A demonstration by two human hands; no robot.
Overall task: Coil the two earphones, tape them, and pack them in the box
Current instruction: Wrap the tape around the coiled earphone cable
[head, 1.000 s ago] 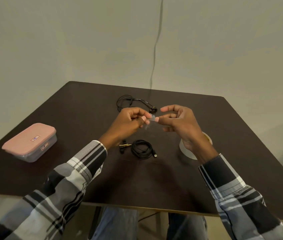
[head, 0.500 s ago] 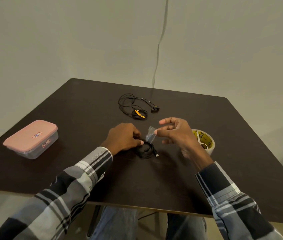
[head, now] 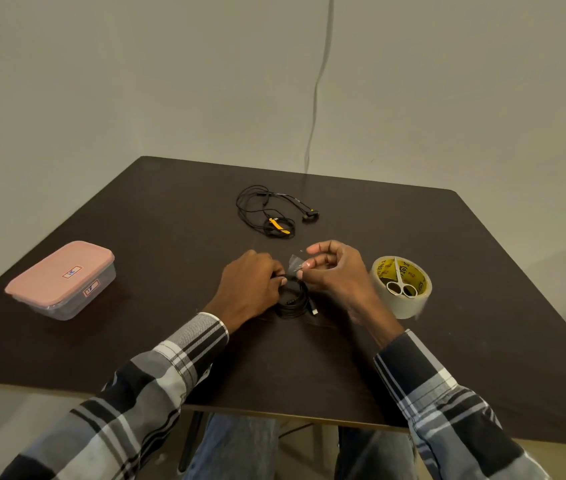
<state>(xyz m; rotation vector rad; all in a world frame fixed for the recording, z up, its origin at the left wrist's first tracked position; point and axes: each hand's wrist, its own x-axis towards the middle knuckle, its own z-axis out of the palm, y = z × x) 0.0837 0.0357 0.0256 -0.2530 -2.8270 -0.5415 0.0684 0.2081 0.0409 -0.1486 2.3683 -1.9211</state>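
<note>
The left hand (head: pixel 248 289) grips the coiled earphone (head: pixel 292 299) lying on the table (head: pixel 170 209), while the right hand (head: pixel 335 275) pinches a strip of clear tape (head: pixel 294 263) just above it. The second earphone (head: pixel 271 213) lies loose farther back, the closed box (head: pixel 61 278) far left.
</note>
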